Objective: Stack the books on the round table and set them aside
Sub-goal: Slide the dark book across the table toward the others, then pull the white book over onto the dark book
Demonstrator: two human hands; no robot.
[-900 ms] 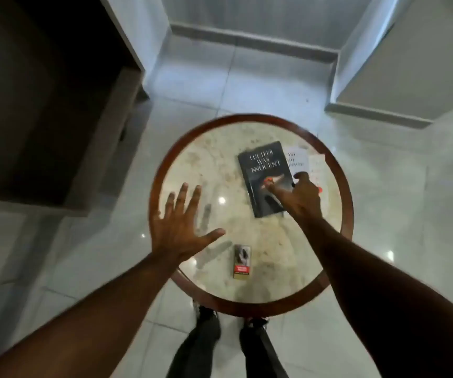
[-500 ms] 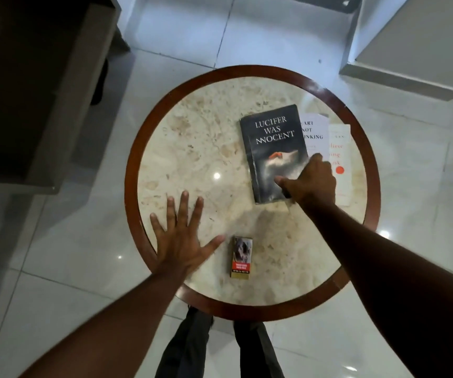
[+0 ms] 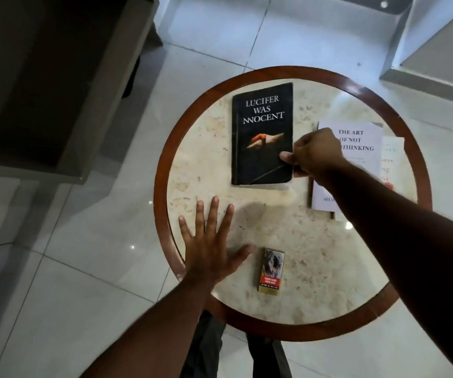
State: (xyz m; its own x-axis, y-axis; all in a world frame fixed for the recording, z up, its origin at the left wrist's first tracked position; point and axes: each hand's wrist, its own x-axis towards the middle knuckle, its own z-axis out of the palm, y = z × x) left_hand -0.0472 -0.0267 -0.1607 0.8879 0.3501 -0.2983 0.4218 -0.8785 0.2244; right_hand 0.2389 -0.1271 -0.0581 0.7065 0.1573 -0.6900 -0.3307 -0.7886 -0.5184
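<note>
A black book titled "Lucifer Was Innocent" is over the far middle of the round marble table. My right hand pinches its right edge near the lower corner; that edge looks slightly raised. To the right lies a white book, "The Art of Not Overthinking", overlapping another white book with red lettering; my right forearm crosses both. My left hand rests flat with fingers spread on the table's near left edge, holding nothing.
A small cigarette pack lies on the table's near side, just right of my left thumb. A dark cabinet or shelf unit stands to the left. White floor tiles surround the table; my legs show below its near rim.
My right hand has pulled the black book left, off the white books, so the white cover is now exposed. The left hand stays flat. The view has dropped closer.
</note>
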